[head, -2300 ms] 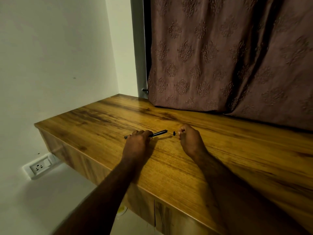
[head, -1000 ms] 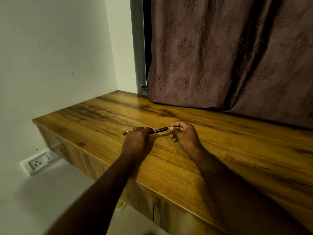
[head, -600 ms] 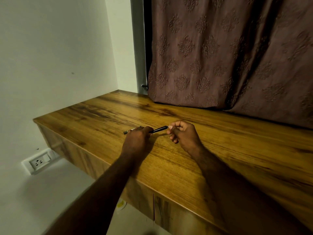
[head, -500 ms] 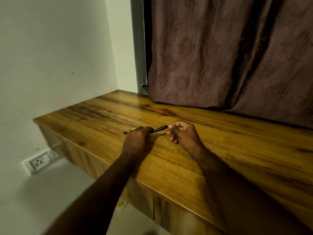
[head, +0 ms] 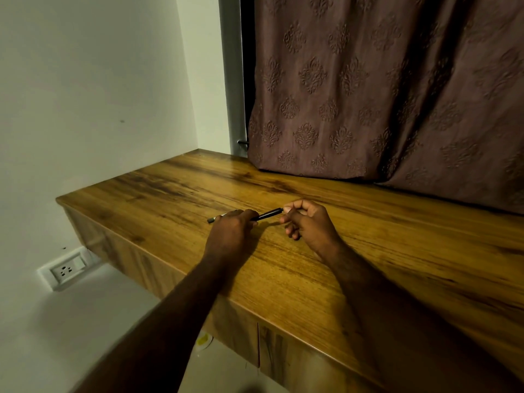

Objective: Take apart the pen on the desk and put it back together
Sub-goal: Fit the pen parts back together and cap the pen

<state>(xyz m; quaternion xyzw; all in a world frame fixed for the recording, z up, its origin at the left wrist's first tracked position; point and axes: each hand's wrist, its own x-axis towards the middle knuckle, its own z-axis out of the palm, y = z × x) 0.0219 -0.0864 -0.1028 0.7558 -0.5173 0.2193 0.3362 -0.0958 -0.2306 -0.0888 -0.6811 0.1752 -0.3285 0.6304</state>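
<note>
Pen [head: 266,215], gripped by left hand [head: 231,231], right hand [head: 307,222]

dim warm light, soft shadows under the forearms, wide-angle bending at the edges

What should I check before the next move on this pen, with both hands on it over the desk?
1. Firm grip of the left hand round the barrel of the pen: ok.
2. Pinch of the right hand at the pen's right end: ok.
3. End joint fully seated: cannot tell, the fingers hide it.
4. Pen well in from the front edge of the desk, so a dropped part would likely land on wood: ok.
5. Pen lifted off the desk or resting on it: cannot tell.
6. Both hands apart from the curtain behind: ok.
</note>
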